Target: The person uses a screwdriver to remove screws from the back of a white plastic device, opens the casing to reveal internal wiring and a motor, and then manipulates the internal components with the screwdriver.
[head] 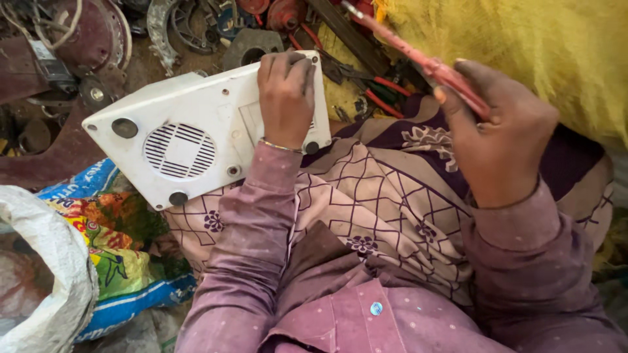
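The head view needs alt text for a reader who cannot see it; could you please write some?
A person's left hand presses a white appliance casing, underside up, on their lap, while the right hand holds a red-handled tool. Scrap metal parts and sacks surround them.

We saw a white plastic appliance casing lying underside up across the lap, tilted; it had a round slotted vent, dark round feet at the corners and a rectangular panel; a red-handled tool stood raised at right, pointing up-left, well apart from it.
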